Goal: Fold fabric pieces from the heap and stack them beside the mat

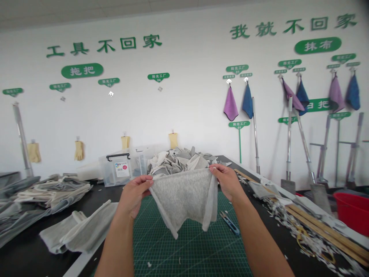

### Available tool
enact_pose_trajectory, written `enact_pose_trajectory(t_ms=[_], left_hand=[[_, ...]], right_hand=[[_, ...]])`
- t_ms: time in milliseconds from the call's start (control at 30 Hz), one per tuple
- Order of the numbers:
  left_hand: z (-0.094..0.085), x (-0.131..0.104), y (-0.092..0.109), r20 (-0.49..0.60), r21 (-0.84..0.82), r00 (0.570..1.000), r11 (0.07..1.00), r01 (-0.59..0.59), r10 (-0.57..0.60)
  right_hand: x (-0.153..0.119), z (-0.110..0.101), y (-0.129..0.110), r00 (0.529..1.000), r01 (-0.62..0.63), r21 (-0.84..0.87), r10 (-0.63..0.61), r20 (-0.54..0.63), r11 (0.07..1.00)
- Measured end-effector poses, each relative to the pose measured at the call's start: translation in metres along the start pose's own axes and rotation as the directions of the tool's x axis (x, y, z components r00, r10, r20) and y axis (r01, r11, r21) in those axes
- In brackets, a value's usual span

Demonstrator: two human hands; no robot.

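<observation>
A light grey piece of cloth point(184, 198) hangs stretched between my two hands above a green cutting mat point(161, 254). My left hand point(138, 194) pinches its upper left corner, and my right hand point(226, 181) pinches the upper right one. The lower edge hangs free, with both side edges rolled or folded. Close to my right forearm, small blue-handled thread snips point(230, 223) lie on the mat. Left of my left forearm, a few folded grey cloth pieces point(82, 231) rest on the black table. Behind the held cloth rises a heap of grey and off-white cloth pieces point(181, 159).
A clear plastic box point(111, 175) with a black handle stands at the back. Stacked cloths point(54, 194) cover the far left. Along the right lie wooden strips point(323, 231), white scraps and yellow-handled scissors point(302, 238). A red bucket point(353, 213) stands beyond the table edge.
</observation>
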State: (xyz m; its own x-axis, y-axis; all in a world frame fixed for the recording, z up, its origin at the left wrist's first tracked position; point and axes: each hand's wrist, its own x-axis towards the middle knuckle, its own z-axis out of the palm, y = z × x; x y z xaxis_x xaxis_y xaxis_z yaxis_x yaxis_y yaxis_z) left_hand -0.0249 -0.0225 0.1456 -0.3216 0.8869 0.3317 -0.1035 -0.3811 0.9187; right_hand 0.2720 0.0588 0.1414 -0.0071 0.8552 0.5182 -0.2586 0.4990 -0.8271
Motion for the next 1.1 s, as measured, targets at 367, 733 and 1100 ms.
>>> enact_pose_trajectory(t_ms=[367, 733, 1100], left_hand=[[0.001, -0.003, 0.003, 0.062, -0.055, 0.997, 0.998, 0.042, -0.039], [0.007, -0.001, 0.004, -0.024, -0.241, 0.999, 0.97, -0.031, 0.026], [0.009, 0.003, 0.003, -0.168, -0.301, 0.979, 0.939, -0.163, 0.116]], right_hand=[[0.002, -0.007, 0.003, 1.0, -0.006, -0.018, 0.005, -0.027, 1.0], [0.002, -0.008, 0.001, 0.999, 0.036, 0.0, -0.036, -0.015, 0.999], [0.004, -0.008, 0.006, 0.996, 0.084, -0.026, -0.084, -0.005, 0.996]])
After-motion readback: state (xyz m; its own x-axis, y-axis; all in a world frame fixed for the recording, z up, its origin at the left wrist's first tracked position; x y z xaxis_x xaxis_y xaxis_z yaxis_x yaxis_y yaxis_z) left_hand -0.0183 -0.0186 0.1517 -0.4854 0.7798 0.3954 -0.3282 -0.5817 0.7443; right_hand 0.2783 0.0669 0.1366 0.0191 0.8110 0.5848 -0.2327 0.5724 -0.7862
